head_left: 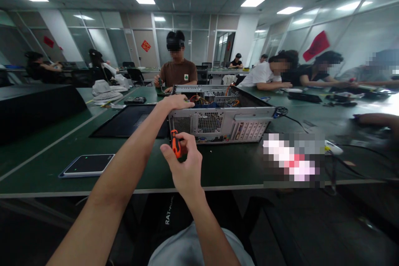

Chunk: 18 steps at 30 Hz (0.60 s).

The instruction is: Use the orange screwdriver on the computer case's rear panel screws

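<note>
A desktop computer case lies on its side on the green table, its top side open and its rear panel facing me. Wires and other parts show inside it. My left hand rests over the case's near left edge, fingers stretched into the opening; the fingertips are partly hidden. In front of the rear panel, at its left end, my right hand grips an orange and black screwdriver. That tool stands nearly upright, and I cannot make out its tip.
Left of the case lies a black side panel; nearer me is a phone-like device. Cables run along the right. Across the table a person works, with other people at right. White fans stand at left.
</note>
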Motion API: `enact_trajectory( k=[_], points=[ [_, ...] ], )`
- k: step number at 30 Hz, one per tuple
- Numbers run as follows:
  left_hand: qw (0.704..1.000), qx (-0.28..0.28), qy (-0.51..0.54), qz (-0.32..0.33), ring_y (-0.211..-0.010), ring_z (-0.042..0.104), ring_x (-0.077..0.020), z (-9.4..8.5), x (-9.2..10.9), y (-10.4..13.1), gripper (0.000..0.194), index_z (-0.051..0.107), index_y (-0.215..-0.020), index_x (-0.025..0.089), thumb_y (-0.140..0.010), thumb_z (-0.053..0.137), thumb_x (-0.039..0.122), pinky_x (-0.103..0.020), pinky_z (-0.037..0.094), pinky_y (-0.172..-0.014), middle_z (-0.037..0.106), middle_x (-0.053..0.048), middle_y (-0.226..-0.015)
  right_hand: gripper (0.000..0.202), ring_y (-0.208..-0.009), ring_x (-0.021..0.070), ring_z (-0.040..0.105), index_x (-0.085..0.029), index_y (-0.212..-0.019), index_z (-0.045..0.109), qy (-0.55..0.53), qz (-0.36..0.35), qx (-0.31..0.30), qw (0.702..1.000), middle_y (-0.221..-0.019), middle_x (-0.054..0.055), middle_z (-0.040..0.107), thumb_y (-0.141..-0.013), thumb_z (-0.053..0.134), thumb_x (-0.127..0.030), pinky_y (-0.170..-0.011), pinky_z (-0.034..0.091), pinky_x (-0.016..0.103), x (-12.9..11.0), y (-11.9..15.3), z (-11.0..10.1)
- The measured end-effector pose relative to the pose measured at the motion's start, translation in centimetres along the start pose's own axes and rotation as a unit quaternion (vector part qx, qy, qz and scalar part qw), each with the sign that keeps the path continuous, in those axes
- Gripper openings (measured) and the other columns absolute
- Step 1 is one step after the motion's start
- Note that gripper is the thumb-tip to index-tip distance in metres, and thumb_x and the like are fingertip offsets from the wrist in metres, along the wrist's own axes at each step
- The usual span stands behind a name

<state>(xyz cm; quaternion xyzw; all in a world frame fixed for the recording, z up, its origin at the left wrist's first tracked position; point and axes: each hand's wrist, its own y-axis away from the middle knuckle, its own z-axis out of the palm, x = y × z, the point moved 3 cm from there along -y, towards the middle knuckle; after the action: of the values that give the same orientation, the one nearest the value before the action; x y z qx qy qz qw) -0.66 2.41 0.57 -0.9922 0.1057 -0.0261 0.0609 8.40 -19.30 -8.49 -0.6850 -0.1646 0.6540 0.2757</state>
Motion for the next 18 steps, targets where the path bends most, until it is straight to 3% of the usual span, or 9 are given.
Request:
enact_trajectory(
  k=[3,6,10,14,18],
  points=[
    [0.999,-0.028,0.009,-0.020,-0.130,0.060,-0.0336,-0.14,0.17,0.43,0.074,0.056,-0.147,0.024,-0.091,0.045,0.070,-0.041,0.047,-0.103,0.059,-0.012,-0.150,0.030,-0.073,0.0139,0.060,-0.023,-0.109,0.068,-0.052,0.037,-0.045,0.997,-0.085,-0.001,0.066,-0.092,0.067,-0.048,-0.073,0.051,0.027,0.56,0.13,0.33],
    [0.999,-0.029,0.013,-0.023,-0.129,0.060,-0.0337,-0.43,0.35,0.75,0.075,0.056,-0.147,0.025,-0.090,0.044,0.073,-0.041,0.047,-0.103,0.059,-0.011,-0.149,0.034,-0.086,0.0162,0.066,-0.024,-0.113,0.070,-0.102,0.042,-0.104,0.988,-0.100,0.003,0.071,-0.099,0.056,-0.051,-0.082,0.053,0.029,0.89,0.30,0.44],
    [0.999,-0.031,0.011,-0.017,-0.132,0.058,-0.0319,-0.51,0.39,0.82,0.078,0.056,-0.147,0.026,-0.089,0.043,0.076,-0.037,0.047,-0.104,0.057,-0.009,-0.151,0.047,-0.098,0.0182,0.067,-0.028,-0.142,0.053,-0.143,0.012,-0.156,0.977,-0.116,0.004,0.071,-0.100,0.054,-0.048,-0.089,0.054,0.031,0.63,0.39,0.46],
    [0.999,-0.028,0.016,-0.015,-0.132,0.058,-0.0332,-0.35,0.28,0.62,0.078,0.056,-0.147,0.025,-0.089,0.044,0.075,-0.039,0.046,-0.106,0.057,-0.011,-0.151,0.045,-0.082,0.0165,0.062,-0.026,-0.132,0.062,-0.056,-0.013,-0.093,0.994,-0.099,0.003,0.069,-0.093,0.066,-0.048,-0.077,0.053,0.029,0.42,0.19,0.41],
    [1.000,-0.024,0.010,-0.006,-0.133,0.057,-0.0317,-0.16,0.15,0.36,0.079,0.057,-0.146,0.025,-0.089,0.041,0.078,-0.038,0.045,-0.107,0.057,-0.011,-0.152,0.044,-0.084,0.0179,0.059,-0.026,-0.126,0.065,0.019,-0.042,-0.021,0.999,-0.099,0.004,0.066,-0.089,0.073,-0.047,-0.079,0.052,0.032,0.12,0.17,0.09]
  ],
)
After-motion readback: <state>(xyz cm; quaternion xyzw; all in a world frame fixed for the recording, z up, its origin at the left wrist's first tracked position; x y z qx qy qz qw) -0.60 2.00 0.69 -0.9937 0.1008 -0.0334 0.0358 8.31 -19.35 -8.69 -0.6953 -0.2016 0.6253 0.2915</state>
